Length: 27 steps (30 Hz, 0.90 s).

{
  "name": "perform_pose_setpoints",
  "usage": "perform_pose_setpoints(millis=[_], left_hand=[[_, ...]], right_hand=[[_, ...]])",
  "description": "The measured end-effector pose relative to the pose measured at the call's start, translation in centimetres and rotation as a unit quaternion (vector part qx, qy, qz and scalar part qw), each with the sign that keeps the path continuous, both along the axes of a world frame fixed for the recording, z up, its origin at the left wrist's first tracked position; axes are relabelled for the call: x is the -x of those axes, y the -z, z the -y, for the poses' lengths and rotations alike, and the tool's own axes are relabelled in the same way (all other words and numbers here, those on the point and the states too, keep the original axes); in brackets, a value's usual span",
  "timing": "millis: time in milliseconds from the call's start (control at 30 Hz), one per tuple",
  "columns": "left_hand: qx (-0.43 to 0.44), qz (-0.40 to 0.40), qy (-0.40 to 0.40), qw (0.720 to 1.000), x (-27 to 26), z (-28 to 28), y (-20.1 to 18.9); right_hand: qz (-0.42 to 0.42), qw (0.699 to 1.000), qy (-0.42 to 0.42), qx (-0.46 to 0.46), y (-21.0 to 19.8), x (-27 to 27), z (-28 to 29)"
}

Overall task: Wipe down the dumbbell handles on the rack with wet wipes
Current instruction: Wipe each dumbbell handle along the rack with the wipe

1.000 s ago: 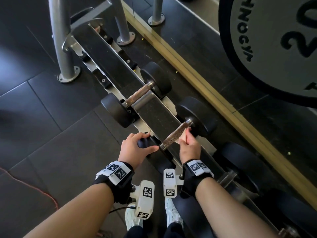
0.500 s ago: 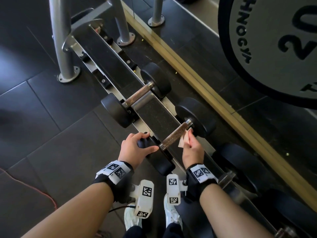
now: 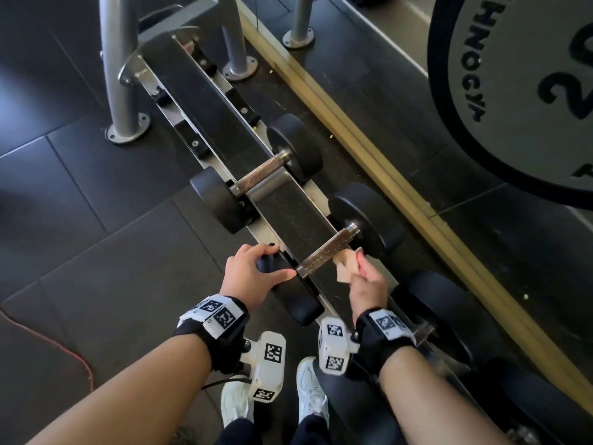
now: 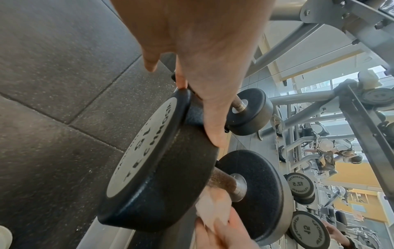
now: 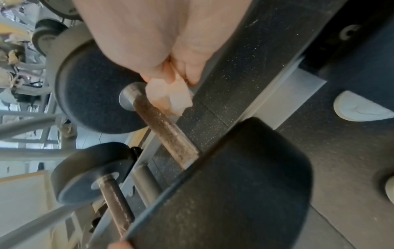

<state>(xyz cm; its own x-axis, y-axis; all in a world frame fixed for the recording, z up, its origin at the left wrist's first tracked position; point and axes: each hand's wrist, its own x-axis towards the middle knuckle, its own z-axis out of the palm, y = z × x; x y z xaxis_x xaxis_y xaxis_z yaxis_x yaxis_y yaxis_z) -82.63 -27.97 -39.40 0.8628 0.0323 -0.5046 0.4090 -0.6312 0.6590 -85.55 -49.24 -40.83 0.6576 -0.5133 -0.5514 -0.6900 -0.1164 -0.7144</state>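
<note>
Snugly, wipe (image 3: 345, 268) against handle (image 3: 324, 252)

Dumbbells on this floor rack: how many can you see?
3 clearly: far dumbbell, unattended; middle dumbbell, being wiped; near dumbbell beside the right forearm. More seem partly cut off at the lower right.

Crumpled white wet wipe (image 3: 345, 268) against rusty knurled dumbbell handle (image 3: 324, 252), across low rack (image 3: 205, 101).

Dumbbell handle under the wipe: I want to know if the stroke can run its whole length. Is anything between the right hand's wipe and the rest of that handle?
Nothing visible. The crumpled white wet wipe in the right hand sits beside the brown knurled handle; the left hand grips only the black near-end weight.
</note>
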Motion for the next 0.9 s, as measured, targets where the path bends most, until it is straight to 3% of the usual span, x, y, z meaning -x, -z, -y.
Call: perform_pose_setpoints(millis=[200, 333, 400, 467, 567, 633, 800, 900], left_hand=[[0.002, 0.001, -0.010, 1.000, -0.1, 0.1, 0.0], [0.009, -0.001, -0.018, 1.000, 0.0, 0.1, -0.3], [0.008, -0.006, -0.018, 1.000, 0.0, 0.2, -0.4], [0.008, -0.010, -0.016, 1.000, -0.1, 0.3, -0.6], [0.004, -0.016, -0.013, 1.000, -0.1, 0.2, -0.8], [0.005, -0.016, -0.012, 1.000, 0.0, 0.2, -0.8], [0.032, -0.007, -0.030, 0.999, 0.4, 0.2, -0.5], [0.045, -0.004, -0.044, 0.998, 0.7, 0.2, -0.1]], right_hand=[[-0.010, 0.997, -0.036, -0.068, 1.1, -0.5, -3.3], [0.001, 0.984, -0.130, -0.125, -1.2, 1.0, -2.5], [0.024, 0.975, -0.197, -0.100, -3.2, 0.2, -1.6], [0.037, 0.966, -0.257, -0.014, -4.8, -1.7, -0.5], [0.101, 0.907, -0.386, 0.136, -5.3, -5.2, 0.8], [0.105, 0.856, -0.471, 0.185, -4.7, -6.9, 0.9], [0.105, 0.762, -0.574, 0.282, -1.6, -8.1, 1.3], [0.070, 0.765, -0.580, 0.271, -0.4, -8.2, 1.8]])
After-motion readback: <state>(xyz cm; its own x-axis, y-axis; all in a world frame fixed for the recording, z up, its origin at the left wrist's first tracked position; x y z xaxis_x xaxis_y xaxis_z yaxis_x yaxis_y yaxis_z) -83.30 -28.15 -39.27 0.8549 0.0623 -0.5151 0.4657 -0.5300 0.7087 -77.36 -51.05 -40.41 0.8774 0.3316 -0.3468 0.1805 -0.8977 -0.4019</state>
